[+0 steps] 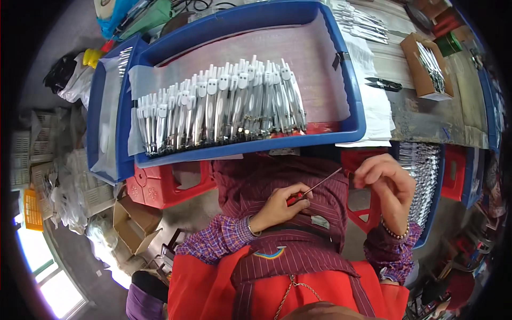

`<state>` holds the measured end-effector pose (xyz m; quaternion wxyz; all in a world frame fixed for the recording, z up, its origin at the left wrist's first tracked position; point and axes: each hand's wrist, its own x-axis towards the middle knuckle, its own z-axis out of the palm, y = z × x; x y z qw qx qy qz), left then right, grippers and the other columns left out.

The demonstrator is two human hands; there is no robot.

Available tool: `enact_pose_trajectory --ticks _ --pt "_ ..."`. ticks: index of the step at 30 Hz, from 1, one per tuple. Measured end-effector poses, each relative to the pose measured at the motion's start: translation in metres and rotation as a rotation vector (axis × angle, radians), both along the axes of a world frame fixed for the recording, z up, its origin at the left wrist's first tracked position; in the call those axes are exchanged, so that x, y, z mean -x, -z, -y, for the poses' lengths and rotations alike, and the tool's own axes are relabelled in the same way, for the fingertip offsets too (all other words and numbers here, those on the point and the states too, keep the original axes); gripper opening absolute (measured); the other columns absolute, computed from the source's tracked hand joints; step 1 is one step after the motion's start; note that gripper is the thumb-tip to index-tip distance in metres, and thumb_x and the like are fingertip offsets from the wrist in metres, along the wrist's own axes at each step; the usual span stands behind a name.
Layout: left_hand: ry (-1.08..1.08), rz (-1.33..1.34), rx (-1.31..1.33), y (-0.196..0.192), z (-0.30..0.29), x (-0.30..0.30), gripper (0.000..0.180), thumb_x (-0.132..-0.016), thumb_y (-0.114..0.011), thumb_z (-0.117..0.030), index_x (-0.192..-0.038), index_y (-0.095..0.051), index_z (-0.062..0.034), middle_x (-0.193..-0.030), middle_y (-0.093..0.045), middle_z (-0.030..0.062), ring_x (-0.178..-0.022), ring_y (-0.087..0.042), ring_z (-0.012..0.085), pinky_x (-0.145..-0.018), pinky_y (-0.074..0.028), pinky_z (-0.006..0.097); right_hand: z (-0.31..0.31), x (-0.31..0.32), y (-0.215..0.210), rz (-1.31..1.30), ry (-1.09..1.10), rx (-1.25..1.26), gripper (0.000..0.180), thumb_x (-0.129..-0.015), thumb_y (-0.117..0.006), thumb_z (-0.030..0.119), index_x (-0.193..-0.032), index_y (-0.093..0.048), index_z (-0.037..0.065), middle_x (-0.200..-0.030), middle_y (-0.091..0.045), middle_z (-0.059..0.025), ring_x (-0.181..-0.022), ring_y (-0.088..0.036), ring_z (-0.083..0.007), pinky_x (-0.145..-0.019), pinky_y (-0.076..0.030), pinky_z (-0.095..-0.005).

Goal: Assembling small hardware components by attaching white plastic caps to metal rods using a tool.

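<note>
My left hand [282, 207] is closed around the red handle of a screwdriver [324, 181] above my lap. Its thin metal shaft points up and to the right. To the right of that tip, my right hand [388, 184] is raised with its fingers curled in toward the thumb. What lies between those fingertips, if anything, is too small to make out. In front of me, a large blue tray [250, 143] holds many slender silver pieces with white heads [224, 101], standing in packed rows on a thin translucent sheet.
A narrower blue tray [96, 133] stands at the left. On the right bench are black thread snips [384, 84], a cardboard box [433, 96] of slender pieces and loose silver pieces [362, 24]. Another filled blue tray [438, 186] sits lower right, near red stools [160, 186].
</note>
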<state>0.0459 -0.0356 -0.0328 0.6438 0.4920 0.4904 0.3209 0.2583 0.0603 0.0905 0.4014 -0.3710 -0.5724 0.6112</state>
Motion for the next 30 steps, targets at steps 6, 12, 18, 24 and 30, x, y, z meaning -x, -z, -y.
enact_pose_trajectory --ticks 6,12,18,24,30 --pt "-0.016 0.072 0.106 -0.006 -0.010 0.008 0.014 -0.083 -0.062 -0.006 -0.095 -0.060 0.0003 -0.083 -0.063 0.0046 -0.078 -0.061 0.0098 -0.072 -0.048 0.026 0.002 0.080 -0.058 -0.785 -0.492 0.174 0.053 -0.095 -0.047 0.036 -0.095 -0.064 -0.014 -0.095 -0.065 -0.0287 -0.087 -0.066 -0.0367 -0.080 -0.053 -0.0403" --pt "-0.043 0.079 0.083 0.001 0.003 0.009 0.015 -0.082 -0.063 -0.005 -0.095 -0.061 -0.0007 -0.083 -0.065 0.0047 -0.078 -0.062 0.0093 -0.072 -0.049 0.025 0.053 0.095 -0.111 -0.669 -0.502 0.392 0.035 -0.093 -0.055 0.020 -0.118 -0.056 -0.005 -0.105 -0.065 -0.0224 -0.088 -0.067 -0.0306 -0.069 -0.057 -0.0320" --pt "0.071 0.019 -0.025 -0.006 0.001 0.003 0.016 -0.082 -0.065 -0.006 -0.096 -0.061 -0.0016 -0.082 -0.065 0.0032 -0.074 -0.059 0.0071 -0.069 -0.047 0.024 0.022 0.095 -0.096 -0.800 -0.685 0.268 0.072 -0.094 -0.032 0.048 -0.127 -0.041 -0.016 -0.122 -0.052 -0.0306 -0.108 -0.059 -0.0351 -0.090 -0.050 -0.0362" --pt "0.089 0.009 -0.098 -0.043 -0.006 0.018 0.015 -0.081 -0.063 -0.001 -0.095 -0.062 -0.0001 -0.086 -0.067 0.0073 -0.082 -0.065 0.0144 -0.075 -0.050 0.027 0.028 0.079 -0.095 -0.694 -0.757 0.237 0.085 -0.097 -0.015 0.053 -0.120 -0.043 -0.024 -0.116 -0.054 -0.0368 -0.096 -0.064 -0.0374 -0.087 -0.053 -0.0391" --pt "0.043 -0.198 -0.235 -0.124 -0.059 0.058 0.011 -0.079 -0.063 0.005 -0.089 -0.064 0.0001 -0.085 -0.066 0.0060 -0.078 -0.064 0.0120 -0.068 -0.050 0.025 0.044 0.070 -0.071 -0.618 -0.177 -0.422 0.067 -0.101 -0.018 0.038 -0.114 -0.050 -0.020 -0.105 -0.062 -0.0293 -0.092 -0.067 -0.0332 -0.082 -0.055 -0.0367"
